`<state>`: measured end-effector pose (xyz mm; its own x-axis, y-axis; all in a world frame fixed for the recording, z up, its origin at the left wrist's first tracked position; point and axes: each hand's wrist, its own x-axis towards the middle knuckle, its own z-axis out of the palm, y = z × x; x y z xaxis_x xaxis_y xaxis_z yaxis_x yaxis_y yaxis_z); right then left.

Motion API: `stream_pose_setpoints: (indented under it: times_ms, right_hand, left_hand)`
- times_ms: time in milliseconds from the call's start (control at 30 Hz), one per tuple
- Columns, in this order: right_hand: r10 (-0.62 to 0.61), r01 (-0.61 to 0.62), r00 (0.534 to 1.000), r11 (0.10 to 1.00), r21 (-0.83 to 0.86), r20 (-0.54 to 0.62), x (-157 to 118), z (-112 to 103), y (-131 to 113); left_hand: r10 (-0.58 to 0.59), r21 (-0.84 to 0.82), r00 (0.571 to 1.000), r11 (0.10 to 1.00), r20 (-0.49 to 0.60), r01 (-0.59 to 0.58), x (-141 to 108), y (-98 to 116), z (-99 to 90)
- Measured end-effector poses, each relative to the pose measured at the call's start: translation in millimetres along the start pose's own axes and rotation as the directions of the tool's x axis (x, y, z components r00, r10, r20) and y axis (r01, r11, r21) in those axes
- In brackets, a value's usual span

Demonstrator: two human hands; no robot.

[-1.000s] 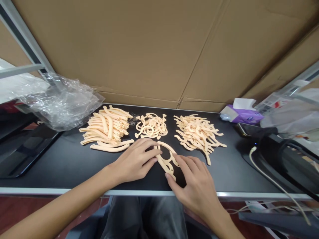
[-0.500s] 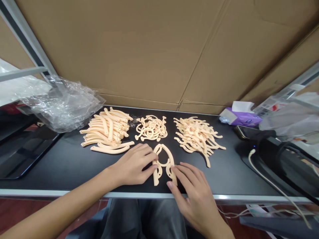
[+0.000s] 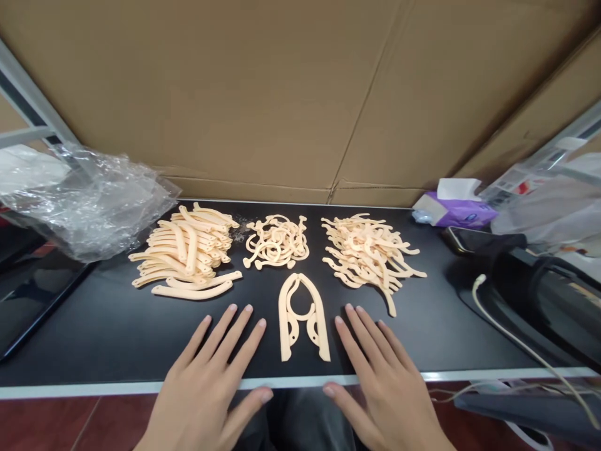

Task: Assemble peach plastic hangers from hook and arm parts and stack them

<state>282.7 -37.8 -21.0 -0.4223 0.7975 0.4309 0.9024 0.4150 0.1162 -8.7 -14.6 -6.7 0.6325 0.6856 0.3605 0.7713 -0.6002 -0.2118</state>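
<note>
A folded cream plastic hanger lies on the black tabletop near its front edge, its two arms side by side with a ring between them. My left hand rests flat to its left, fingers spread and holding nothing. To its right, my right hand is also flat with fingers apart. Behind are three heaps of cream parts: long curved arms at the left, small hooks and rings in the middle, thinner wavy pieces at the right.
Crumpled clear plastic and a dark glossy panel are at the left. On the right stand a purple tissue pack, a phone, a white cable and a black object. Cardboard rises behind.
Both hands have let go of the hanger and moved apart, now flat on either side of it. The hanger sits slightly lower and further left in view. The camera view has shifted a little.
</note>
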Motion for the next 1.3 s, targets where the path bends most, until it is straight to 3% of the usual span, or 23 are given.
stream_pose_setpoints:
  times_ms: [367,600,700,833,967,1300]
  right_hand:
    - [0.056,-0.057,0.998,0.995,0.081,0.007,-2.1,-0.4,-3.1]
    - [0.228,-0.222,0.974,0.94,0.259,0.009,22.5,-8.2,-18.1]
    - [0.183,-0.182,0.983,0.933,0.311,0.026,45.6,-7.5,-35.4]
    - [0.138,-0.165,0.983,0.953,0.256,0.118,62.9,2.1,-51.5]
    - [0.096,-0.126,0.985,0.965,0.228,0.141,58.7,8.0,-52.0]
    - [-0.015,-0.002,0.998,0.964,0.264,0.059,50.2,4.6,-50.7]
  left_hand:
    - [0.001,0.1,1.0,0.995,-0.009,0.0,2.8,0.8,7.3]
    - [-0.009,0.092,1.0,0.996,-0.018,0.011,2.1,1.8,10.8]
    - [-0.015,0.074,1.0,0.997,-0.027,0.017,3.0,2.3,11.3]
    - [-0.034,0.045,0.999,0.998,-0.041,0.035,1.7,3.2,11.6]
    - [-0.055,-0.008,0.997,0.998,-0.06,0.055,0.4,5.1,11.4]
    - [-0.172,-0.138,0.982,0.977,-0.078,0.16,3.4,11.3,7.0]
